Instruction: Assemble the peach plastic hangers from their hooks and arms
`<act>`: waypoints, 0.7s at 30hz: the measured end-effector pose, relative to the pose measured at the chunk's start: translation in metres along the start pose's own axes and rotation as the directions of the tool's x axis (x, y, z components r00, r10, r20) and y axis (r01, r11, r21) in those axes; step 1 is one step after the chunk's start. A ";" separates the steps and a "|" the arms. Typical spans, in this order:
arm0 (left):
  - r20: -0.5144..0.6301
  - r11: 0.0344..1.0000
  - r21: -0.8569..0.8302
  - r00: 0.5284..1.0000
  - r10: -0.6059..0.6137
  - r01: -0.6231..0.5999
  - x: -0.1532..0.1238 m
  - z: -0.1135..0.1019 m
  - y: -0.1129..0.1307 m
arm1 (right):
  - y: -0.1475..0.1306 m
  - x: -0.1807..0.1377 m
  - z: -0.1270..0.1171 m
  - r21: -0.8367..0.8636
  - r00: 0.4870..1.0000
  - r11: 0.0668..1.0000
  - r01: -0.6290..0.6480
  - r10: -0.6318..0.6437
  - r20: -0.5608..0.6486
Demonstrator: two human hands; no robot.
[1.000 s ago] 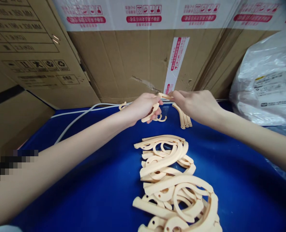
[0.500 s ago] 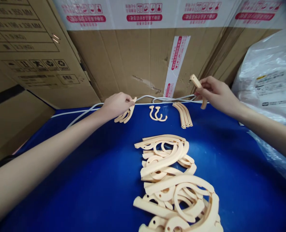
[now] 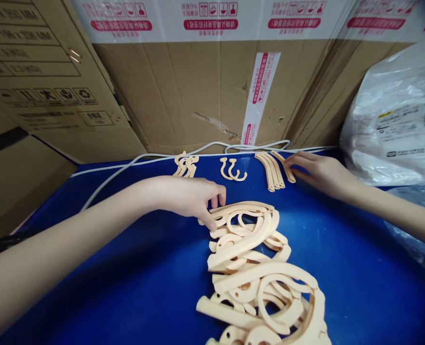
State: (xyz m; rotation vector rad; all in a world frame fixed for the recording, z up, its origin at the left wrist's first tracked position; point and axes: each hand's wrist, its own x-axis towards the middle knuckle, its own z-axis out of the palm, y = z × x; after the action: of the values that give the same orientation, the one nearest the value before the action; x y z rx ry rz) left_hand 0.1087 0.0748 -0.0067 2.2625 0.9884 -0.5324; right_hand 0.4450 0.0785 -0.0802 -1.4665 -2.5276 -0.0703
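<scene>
A heap of cream plastic hanger pieces (image 3: 255, 268) lies on the blue surface (image 3: 133, 273). My left hand (image 3: 194, 197) reaches to the heap's top left edge, thumb and fingers pinching at the topmost piece (image 3: 243, 208). My right hand (image 3: 318, 171) lies with fingers stretched out, its tips on a cream strip (image 3: 286, 167) laid beside a row of curved strips (image 3: 271, 170) at the back. Two small hooks (image 3: 233, 170) lie at back centre. A small group of short cream pieces (image 3: 185, 164) lies at back left.
Large cardboard boxes (image 3: 205, 91) with red and white tape stand close behind the surface. A white cable (image 3: 126, 167) runs along the back edge. A bulging clear plastic bag (image 3: 395, 115) with labels sits at the right.
My left hand let go of the short pieces at back left and came to the heap. My right hand brought its strip down and laid it beside the row of strips.
</scene>
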 end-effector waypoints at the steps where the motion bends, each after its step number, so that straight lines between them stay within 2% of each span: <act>1: 0.005 1.000 0.003 1.000 -0.005 0.005 0.001 0.000 0.001 | 0.000 0.001 0.001 0.000 1.000 1.000 0.015 -0.015 0.011; 4: -0.004 1.000 -0.031 1.000 -0.004 0.004 0.004 -0.001 0.000 | -0.001 0.004 0.000 0.019 0.998 0.998 0.054 -0.054 0.023; 6: -0.006 0.998 -0.066 1.000 0.012 -0.012 0.006 -0.002 -0.002 | -0.007 0.005 -0.003 -0.001 0.998 0.999 0.052 -0.052 -0.027; 8: -0.012 0.997 -0.073 0.999 0.034 -0.035 0.007 -0.001 -0.005 | -0.022 0.007 -0.008 -0.022 0.994 0.999 0.050 -0.052 -0.093; 10: -0.024 0.996 -0.062 0.998 0.065 -0.066 0.008 0.001 -0.006 | -0.046 0.009 -0.014 0.026 0.989 0.994 0.108 -0.105 -0.108; 14: -0.096 0.994 -0.045 0.991 0.093 -0.097 0.006 0.005 -0.004 | -0.102 0.016 -0.018 0.155 0.959 0.948 0.277 -0.282 0.009; 18: -0.158 0.992 -0.086 0.985 0.074 -0.089 0.002 0.006 -0.003 | -0.127 0.026 -0.013 0.221 0.956 0.955 0.200 -0.240 0.172; 21: -0.176 0.967 -0.227 0.981 0.077 -0.116 0.001 0.005 -0.006 | -0.127 0.032 -0.013 0.343 0.953 0.928 0.147 -0.226 0.202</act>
State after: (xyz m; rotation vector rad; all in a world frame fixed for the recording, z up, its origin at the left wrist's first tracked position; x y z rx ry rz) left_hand 0.1041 0.0754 -0.0127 2.1509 0.9598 -0.1744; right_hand 0.3228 0.0400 -0.0518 -1.1605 -2.6942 0.4992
